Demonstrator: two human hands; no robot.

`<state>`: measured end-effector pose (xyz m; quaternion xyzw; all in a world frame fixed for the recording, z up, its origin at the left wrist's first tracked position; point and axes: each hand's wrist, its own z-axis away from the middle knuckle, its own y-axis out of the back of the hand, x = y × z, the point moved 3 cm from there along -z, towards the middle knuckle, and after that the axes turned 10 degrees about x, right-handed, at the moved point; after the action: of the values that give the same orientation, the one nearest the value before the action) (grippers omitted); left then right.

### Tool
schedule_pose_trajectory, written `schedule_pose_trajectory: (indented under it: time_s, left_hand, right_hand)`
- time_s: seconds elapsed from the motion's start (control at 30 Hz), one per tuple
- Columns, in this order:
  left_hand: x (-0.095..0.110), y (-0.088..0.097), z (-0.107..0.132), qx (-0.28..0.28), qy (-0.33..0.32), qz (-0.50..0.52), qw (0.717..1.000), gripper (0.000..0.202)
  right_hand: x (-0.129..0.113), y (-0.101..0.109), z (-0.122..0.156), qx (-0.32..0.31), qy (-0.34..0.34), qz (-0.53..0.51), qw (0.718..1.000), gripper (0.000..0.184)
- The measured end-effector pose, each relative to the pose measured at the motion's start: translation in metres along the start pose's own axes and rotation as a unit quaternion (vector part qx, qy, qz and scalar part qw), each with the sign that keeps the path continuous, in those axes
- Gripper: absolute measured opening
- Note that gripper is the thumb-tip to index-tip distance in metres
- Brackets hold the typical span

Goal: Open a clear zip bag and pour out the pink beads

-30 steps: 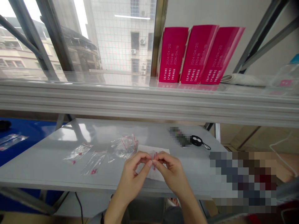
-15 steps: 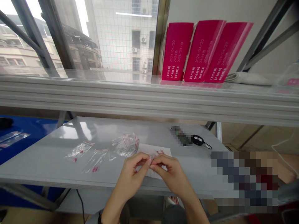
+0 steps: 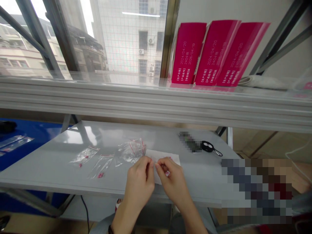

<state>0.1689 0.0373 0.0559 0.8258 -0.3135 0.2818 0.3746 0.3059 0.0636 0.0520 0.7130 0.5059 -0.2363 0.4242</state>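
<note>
My left hand (image 3: 138,185) and right hand (image 3: 172,185) hide whatever lies between the fingertips; can't tell. Pink speck (image 3: 167,173) by the right hand too small to name. Pixelated object (image 3: 190,142) on the grey table (image 3: 109,139); larger pixelated patch (image 3: 255,191) at right. Small print on the magenta cartons (image 3: 187,55) unreadable. Right edge cuts off a clear item (image 3: 303,81).

**Daylit window behind a steel rack and grey bench**

A wire-meshed window (image 3: 129,39) fills the upper left, bright with daylight, and shows a pale apartment block (image 3: 148,48) with air-conditioning units. Dark steel struts (image 3: 40,39) cross in front of it, and a brass-coloured window frame (image 3: 169,39) meets a plain white wall (image 3: 214,9). A layered pale shelf edge (image 3: 156,100) runs across the view above a glossy grey bench (image 3: 48,165). Magenta boxes (image 3: 207,53) stand on the shelf. Beyond the bench's left edge lies a blue tabletop (image 3: 14,152), and a black cable (image 3: 85,208) hangs below the front edge.
</note>
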Motion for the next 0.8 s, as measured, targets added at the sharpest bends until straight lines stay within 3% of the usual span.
schedule_pose_trajectory:
  time_s: [0.2,0.43,0.8]
  left_hand:
    - [0.004,-0.002,0.003,0.034,-0.004,-0.104,0.994,0.02]
    - [0.01,-0.002,0.0,0.024,0.013,-0.173,0.985,0.019]
    - [0.01,-0.003,0.002,-0.015,0.027,-0.212,0.977,0.019]
  right_hand:
    - [-0.004,-0.005,0.002,0.023,0.034,0.063,0.997,0.016]
    - [-0.012,-0.01,0.005,0.04,0.068,0.126,0.989,0.021]
    - [-0.01,-0.006,0.002,0.105,0.045,0.149,0.982,0.018]
